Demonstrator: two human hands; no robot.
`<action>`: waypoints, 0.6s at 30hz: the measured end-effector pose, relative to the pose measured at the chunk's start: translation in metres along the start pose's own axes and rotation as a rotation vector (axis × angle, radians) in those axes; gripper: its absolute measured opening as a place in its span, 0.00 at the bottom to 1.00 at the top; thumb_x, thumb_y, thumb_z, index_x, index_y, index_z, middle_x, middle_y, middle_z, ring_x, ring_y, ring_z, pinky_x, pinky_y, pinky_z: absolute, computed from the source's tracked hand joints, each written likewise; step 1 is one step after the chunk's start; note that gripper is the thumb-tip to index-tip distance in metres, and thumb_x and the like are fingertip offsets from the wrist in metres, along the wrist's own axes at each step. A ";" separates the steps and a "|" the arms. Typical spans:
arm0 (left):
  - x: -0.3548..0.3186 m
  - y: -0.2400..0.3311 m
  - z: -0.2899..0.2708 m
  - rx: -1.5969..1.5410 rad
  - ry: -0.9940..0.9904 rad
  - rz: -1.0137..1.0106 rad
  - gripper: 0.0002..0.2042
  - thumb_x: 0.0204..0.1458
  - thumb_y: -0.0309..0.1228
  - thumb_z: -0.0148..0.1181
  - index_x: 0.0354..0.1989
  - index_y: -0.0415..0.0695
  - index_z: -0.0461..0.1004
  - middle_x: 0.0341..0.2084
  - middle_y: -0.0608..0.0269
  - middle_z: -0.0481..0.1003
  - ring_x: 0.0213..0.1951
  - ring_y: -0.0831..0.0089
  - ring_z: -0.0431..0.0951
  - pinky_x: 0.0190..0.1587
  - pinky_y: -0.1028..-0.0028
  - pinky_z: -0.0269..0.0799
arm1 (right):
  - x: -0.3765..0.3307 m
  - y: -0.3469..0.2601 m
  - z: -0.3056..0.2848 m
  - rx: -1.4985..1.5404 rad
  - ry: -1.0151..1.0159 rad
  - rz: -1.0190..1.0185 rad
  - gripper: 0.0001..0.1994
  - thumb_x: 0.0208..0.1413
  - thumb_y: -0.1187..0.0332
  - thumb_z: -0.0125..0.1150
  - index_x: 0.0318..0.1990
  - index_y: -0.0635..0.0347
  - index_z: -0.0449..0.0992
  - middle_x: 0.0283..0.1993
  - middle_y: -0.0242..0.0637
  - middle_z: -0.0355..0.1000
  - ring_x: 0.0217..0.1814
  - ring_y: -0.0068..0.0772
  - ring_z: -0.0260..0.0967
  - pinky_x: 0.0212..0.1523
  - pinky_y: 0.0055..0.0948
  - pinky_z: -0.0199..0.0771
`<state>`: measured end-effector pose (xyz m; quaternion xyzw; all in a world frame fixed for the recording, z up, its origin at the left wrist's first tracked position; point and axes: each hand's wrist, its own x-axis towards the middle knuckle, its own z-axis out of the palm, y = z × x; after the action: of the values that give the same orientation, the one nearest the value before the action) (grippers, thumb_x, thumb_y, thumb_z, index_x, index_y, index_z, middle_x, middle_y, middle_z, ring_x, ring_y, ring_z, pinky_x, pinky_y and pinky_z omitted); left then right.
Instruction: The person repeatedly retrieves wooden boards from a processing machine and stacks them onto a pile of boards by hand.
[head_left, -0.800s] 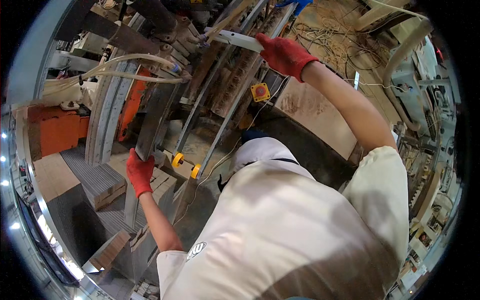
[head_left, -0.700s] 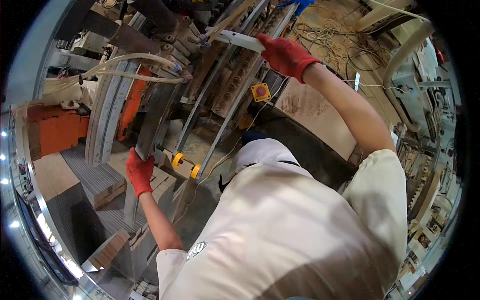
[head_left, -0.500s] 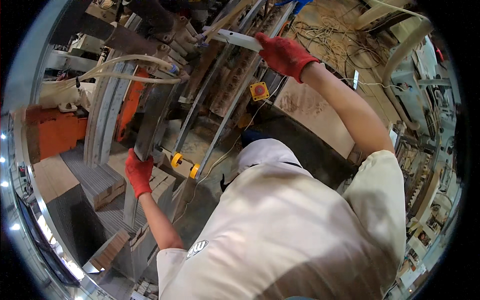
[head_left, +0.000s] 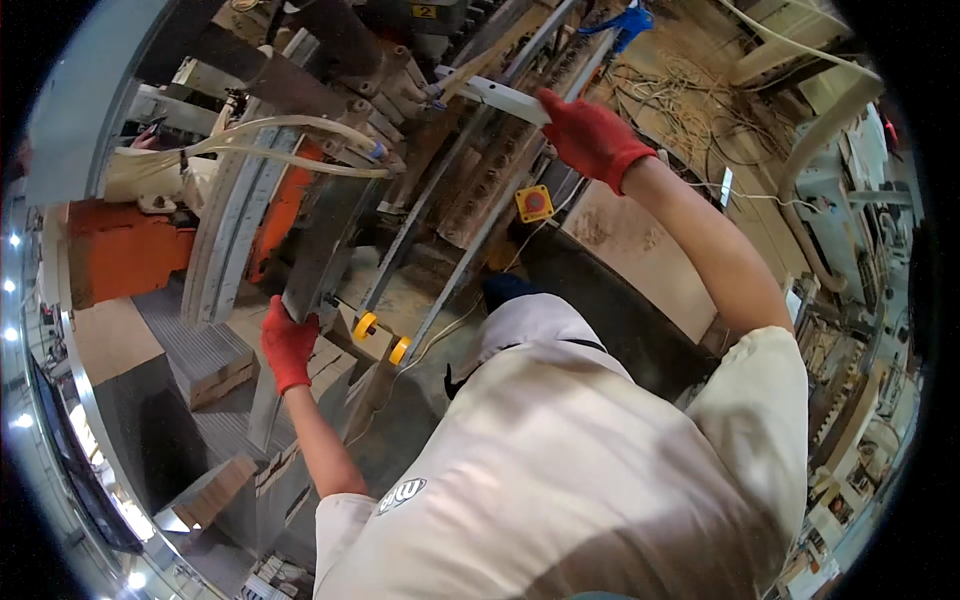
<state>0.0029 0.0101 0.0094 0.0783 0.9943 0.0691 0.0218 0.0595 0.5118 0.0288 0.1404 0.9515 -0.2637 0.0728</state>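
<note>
Both my hands wear red gloves. My right hand (head_left: 590, 135) reaches far up and grips the near end of a pale flat strip (head_left: 495, 97) that lies across the machine's long rails. My left hand (head_left: 287, 343) is lower on the left and holds the bottom edge of a grey metal plate (head_left: 325, 245) that stands tilted against the machine. Two grey rails (head_left: 455, 265) run diagonally between my hands, with two yellow rollers (head_left: 382, 338) at their lower end.
A yellow box with a red button (head_left: 533, 203) sits on the machine frame. Cream hoses (head_left: 280, 140) arc at upper left above an orange machine body (head_left: 120, 250). Tangled cables (head_left: 690, 95) lie at upper right. Ribbed grey boards (head_left: 200, 345) are stacked at the left.
The view shifts slightly; my right hand and the strip sit a little higher. My left hand stays on the plate.
</note>
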 end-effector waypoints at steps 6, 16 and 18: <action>0.004 0.007 -0.002 -0.053 0.001 0.019 0.18 0.38 0.34 0.66 0.36 0.41 0.69 0.32 0.45 0.77 0.39 0.43 0.76 0.37 0.53 0.71 | 0.031 0.070 0.058 0.397 0.084 0.026 0.19 0.58 0.64 0.54 0.57 0.55 0.65 0.36 0.51 0.74 0.39 0.56 0.73 0.37 0.46 0.72; 0.000 0.005 -0.003 0.010 0.092 0.047 0.19 0.36 0.33 0.68 0.37 0.41 0.70 0.33 0.45 0.76 0.40 0.44 0.75 0.39 0.54 0.71 | 0.024 0.035 0.035 0.311 0.090 -0.042 0.12 0.60 0.61 0.49 0.47 0.54 0.68 0.34 0.48 0.75 0.38 0.55 0.73 0.41 0.45 0.71; -0.001 0.000 -0.002 -0.047 0.056 0.027 0.20 0.36 0.33 0.68 0.37 0.41 0.70 0.33 0.45 0.76 0.40 0.44 0.76 0.39 0.54 0.71 | 0.008 -0.006 0.000 0.061 -0.060 0.173 0.19 0.65 0.52 0.42 0.39 0.55 0.75 0.33 0.46 0.75 0.37 0.51 0.72 0.43 0.39 0.69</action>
<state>0.0038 0.0099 0.0112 0.0890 0.9915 0.0949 -0.0052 0.0503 0.5088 0.0306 0.2162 0.9247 -0.2896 0.1195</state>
